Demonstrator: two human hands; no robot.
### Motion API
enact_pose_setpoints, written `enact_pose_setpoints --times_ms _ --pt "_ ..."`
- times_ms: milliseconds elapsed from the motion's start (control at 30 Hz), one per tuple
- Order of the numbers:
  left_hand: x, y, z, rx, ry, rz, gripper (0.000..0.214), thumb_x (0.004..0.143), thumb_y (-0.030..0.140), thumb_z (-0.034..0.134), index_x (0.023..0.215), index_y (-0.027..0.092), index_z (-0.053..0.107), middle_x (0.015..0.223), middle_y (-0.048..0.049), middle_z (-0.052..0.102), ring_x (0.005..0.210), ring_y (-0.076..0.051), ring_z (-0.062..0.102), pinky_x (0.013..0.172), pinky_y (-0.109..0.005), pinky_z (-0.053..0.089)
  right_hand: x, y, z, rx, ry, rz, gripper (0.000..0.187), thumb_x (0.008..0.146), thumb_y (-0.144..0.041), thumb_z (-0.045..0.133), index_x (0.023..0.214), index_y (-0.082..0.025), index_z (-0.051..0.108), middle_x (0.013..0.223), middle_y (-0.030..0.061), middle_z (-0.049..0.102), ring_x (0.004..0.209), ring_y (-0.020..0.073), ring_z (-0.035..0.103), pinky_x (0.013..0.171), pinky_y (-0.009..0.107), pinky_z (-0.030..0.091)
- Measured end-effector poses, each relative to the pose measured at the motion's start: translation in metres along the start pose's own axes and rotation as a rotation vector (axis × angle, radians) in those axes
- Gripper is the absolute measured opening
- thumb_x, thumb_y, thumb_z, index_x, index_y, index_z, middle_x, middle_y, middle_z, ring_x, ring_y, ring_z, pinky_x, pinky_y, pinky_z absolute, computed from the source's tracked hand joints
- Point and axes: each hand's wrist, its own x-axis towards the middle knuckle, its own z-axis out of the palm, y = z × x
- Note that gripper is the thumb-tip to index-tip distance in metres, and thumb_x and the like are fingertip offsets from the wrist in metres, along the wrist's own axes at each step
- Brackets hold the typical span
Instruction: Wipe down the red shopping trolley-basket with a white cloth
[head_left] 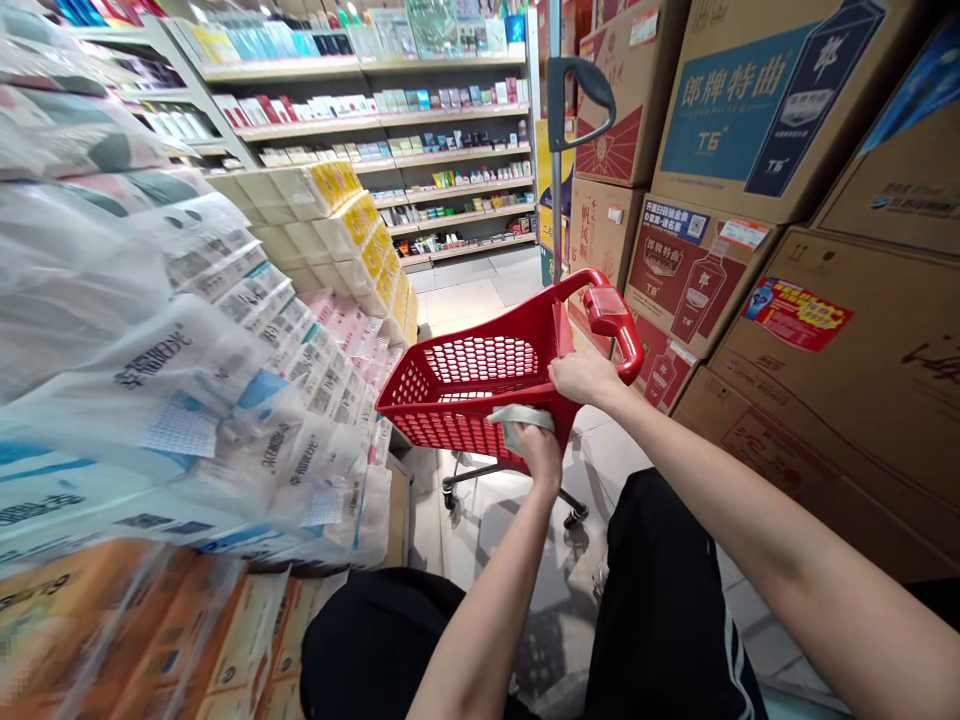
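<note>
A red plastic shopping cart (450,425) with holed basket walls stands in front of my knees, its handle (606,305) up at the right. My left hand (536,447) presses a pale grey cloth (521,414) over the cart's near rim, fingers closed on it. Higher up, my right hand (585,378) grips the cart's edge below the handle, fingers wrapped round it. Part of the cloth hangs outside the basket wall. The inside of the basket shows only in part.
Plastic-wrapped tissue packs (202,380) are heaped on the left, with orange packs (127,630) below. Stacked cardboard boxes (840,300) line the right. Store shelves (390,120) cross the back. A metal pole with a dark grey handle (559,110) rises behind the cart.
</note>
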Motion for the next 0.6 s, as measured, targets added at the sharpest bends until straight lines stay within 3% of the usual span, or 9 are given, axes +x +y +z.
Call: enact_pose_setpoints --times_ms 67,133,267,433,600 --pt "-0.014 0.016 0.004 -0.089 -0.093 0.093 0.045 0.087 0.013 0.032 0.131 0.013 0.041 0.134 -0.0163 0.047 0.131 -0.026 0.039 0.107 -0.043 0.036 0.000 -0.001 -0.001 -0.009 -0.002 -0.025 0.042 0.092 -0.026 0.029 0.096 -0.015 0.069 0.098 0.0161 0.070 0.091 0.0271 0.065 0.080 0.036 0.045" --pt "-0.025 0.018 0.003 -0.148 -0.200 0.183 0.046 0.089 0.013 0.030 0.134 0.016 0.038 0.132 -0.0132 0.050 0.128 -0.023 0.042 0.107 -0.041 0.037 -0.002 0.000 -0.001 -0.018 -0.001 -0.042 0.041 0.091 -0.024 0.029 0.096 -0.015 0.069 0.098 0.0162 0.070 0.091 0.0272 0.066 0.080 0.037 0.045" --pt "-0.036 -0.010 -0.001 -0.135 -0.359 0.268 0.050 0.086 0.011 0.033 0.135 0.016 0.038 0.137 -0.0137 0.045 0.131 -0.023 0.039 0.109 -0.039 0.036 -0.006 0.008 0.002 -0.056 0.047 -0.039 0.042 0.092 -0.024 0.028 0.096 -0.014 0.069 0.096 0.0165 0.070 0.091 0.0274 0.066 0.080 0.036 0.045" --pt "-0.049 -0.051 0.007 -0.089 -0.480 0.171 0.052 0.081 0.006 0.036 0.131 0.014 0.044 0.136 -0.0158 0.044 0.130 -0.026 0.040 0.106 -0.041 0.039 -0.012 0.017 0.005 -0.097 0.072 -0.041 0.044 0.094 -0.027 0.028 0.096 -0.013 0.069 0.093 0.0165 0.070 0.088 0.0268 0.067 0.078 0.035 0.046" --pt "-0.050 -0.054 0.016 -0.135 -0.488 0.025 0.045 0.082 0.008 0.043 0.125 0.016 0.050 0.133 -0.0142 0.047 0.129 -0.026 0.041 0.108 -0.041 0.036 -0.015 0.018 0.005 -0.115 0.082 -0.046 0.044 0.094 -0.026 0.026 0.095 -0.013 0.068 0.092 0.0157 0.071 0.087 0.0267 0.067 0.076 0.035 0.046"
